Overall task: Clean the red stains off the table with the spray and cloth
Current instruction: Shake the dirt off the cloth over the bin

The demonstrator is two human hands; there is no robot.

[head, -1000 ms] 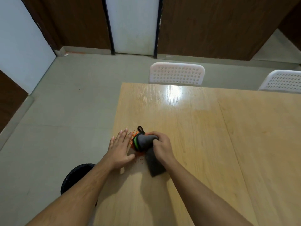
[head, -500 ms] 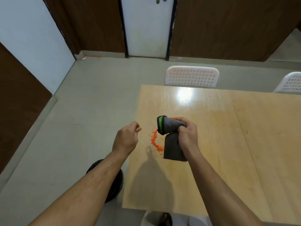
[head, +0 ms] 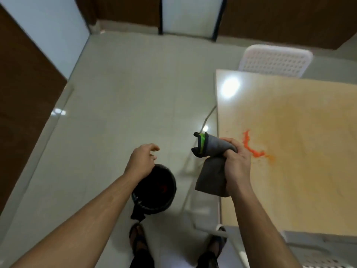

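Two hands at the table (head: 289,200) edge: right hand (head: 236,161) grasps the grey cloth (head: 211,176) beside the red stain (head: 253,147); left hand (head: 142,163), fingers loosely curled, apparently empties debris above the black bin (head: 154,190). Release directly over the opening.

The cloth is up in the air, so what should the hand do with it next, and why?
Probably bring the right hand with the grey cloth back down onto the red stain. A red smear is on the table beside that hand, and the cloth is off the surface. The left hand is over the black bin.
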